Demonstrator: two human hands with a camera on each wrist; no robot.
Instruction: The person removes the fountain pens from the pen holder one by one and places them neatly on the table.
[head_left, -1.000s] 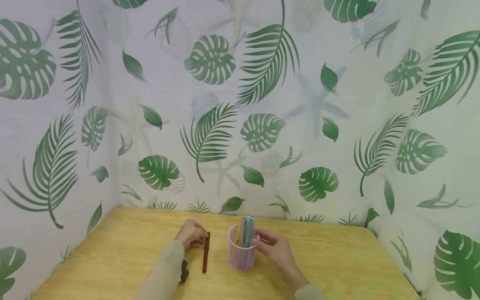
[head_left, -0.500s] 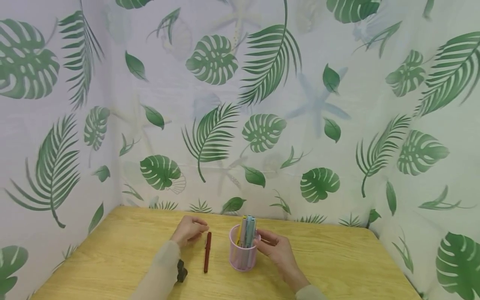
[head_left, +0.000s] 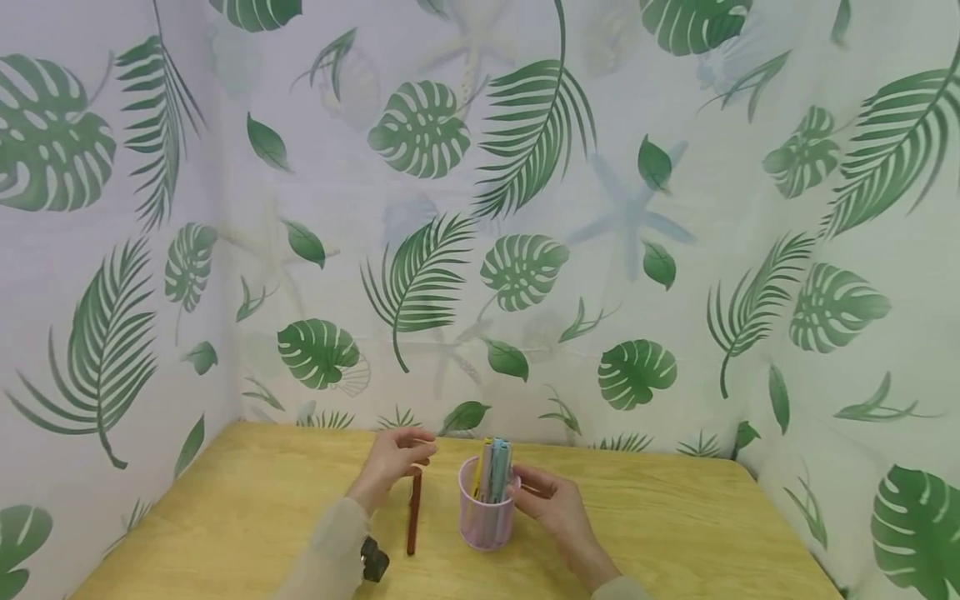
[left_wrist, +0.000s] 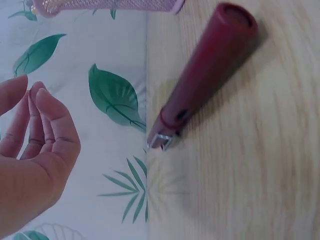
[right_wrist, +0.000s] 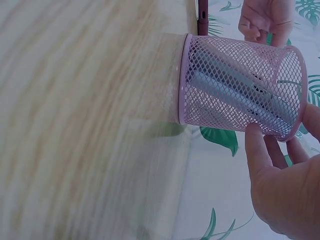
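Observation:
A dark red pen [head_left: 414, 512] with a metal clip lies on the wooden table. My left hand [head_left: 393, 462] hovers by its far end, fingers loosely bent and holding nothing. In the left wrist view that hand [left_wrist: 37, 150] is apart from the pen [left_wrist: 205, 70]. To the right stands an upright pink mesh pen cup [head_left: 483, 533], filled with light blue, grey and yellow pens [head_left: 495, 471]. My right hand [head_left: 558, 508] holds the cup at its right side near the rim; the right wrist view shows its fingers [right_wrist: 257, 147] against the mesh [right_wrist: 240, 85].
The wooden table [head_left: 660, 533] reaches back to a white wall covering [head_left: 555, 350] printed with green leaves, which also rises at left and right. A small black device [head_left: 375, 558] sits at my left wrist.
My left hand was at the pen's far end; it has come away, the fingers loosening, and moved slightly up and right. Pen, cup and right hand stay in place.

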